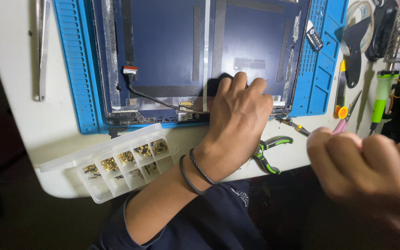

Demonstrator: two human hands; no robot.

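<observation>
A dark blue laptop lid panel (163, 46) lies inside-up on a blue ribbed work mat (77, 69). My left hand (237, 115) rests on the panel's near edge, fingertips pressing down beside a black cable (149, 95) that runs from a small white connector (129, 69) towards the hinge area. It grips nothing. Two dark bands circle that wrist. My right hand (371, 171) hovers blurred at the lower right, off the table's edge, curled into a fist. The pink handle of a pair of scissors (341, 126) shows just above its knuckles.
A clear compartment box (126, 162) of small brass screws sits open at the table's near edge. Green-handled pliers (269, 153) and a small screwdriver (295, 124) lie right of my left hand. Tweezers (42, 46) lie far left; a green soldering iron (383, 92) and black scraper (355, 51) far right.
</observation>
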